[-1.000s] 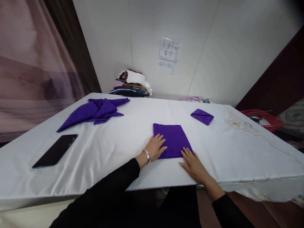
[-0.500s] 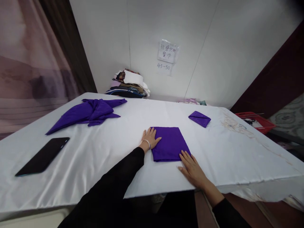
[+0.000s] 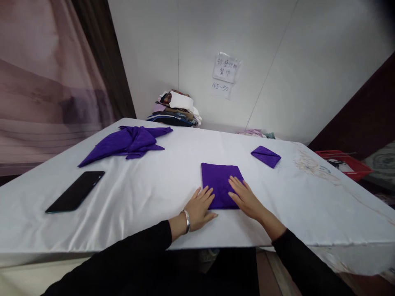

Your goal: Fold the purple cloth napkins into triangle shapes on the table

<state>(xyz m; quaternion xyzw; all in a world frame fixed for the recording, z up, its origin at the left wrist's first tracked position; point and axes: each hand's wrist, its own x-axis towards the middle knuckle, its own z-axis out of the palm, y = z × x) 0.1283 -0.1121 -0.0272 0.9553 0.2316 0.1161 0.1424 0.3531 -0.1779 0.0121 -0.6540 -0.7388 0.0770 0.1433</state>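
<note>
A purple cloth napkin (image 3: 217,177), folded into a flat square, lies on the white tablecloth in front of me. My left hand (image 3: 200,207), with a silver bracelet at the wrist, is spread over its near left corner. Flat on the napkin's right side rests my right hand (image 3: 245,197), fingers stretched out. Neither hand grips anything. Beyond and to the right lies a smaller folded purple napkin (image 3: 266,156). Off to the left, a loose crumpled heap of purple cloth (image 3: 129,142) sits on the table.
A black phone-like slab (image 3: 75,192) lies at the left on the white tablecloth (image 3: 148,172). Folded clothes (image 3: 175,109) are stacked against the back wall, with handwritten signs (image 3: 226,68) above. A red basket (image 3: 348,164) stands past the table's right edge.
My left hand has moved from the napkin's far left edge down to its near left corner. My right hand has slid up and inward onto the napkin. The view has shifted slightly.
</note>
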